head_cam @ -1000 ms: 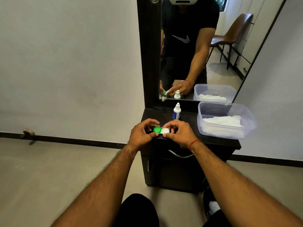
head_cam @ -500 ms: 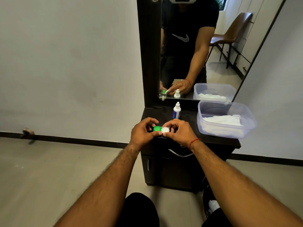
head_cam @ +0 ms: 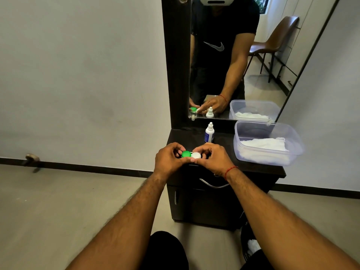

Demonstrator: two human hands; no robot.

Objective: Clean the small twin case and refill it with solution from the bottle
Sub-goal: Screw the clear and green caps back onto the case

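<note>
as both curl, hands pinch twin case.

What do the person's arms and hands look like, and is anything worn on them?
Both forearms are bare, with no sleeves in the direct view, and no gloves cover the left hand or the right hand. A thin red thread bracelet circles the right wrist. No rings or watch are visible.
</note>
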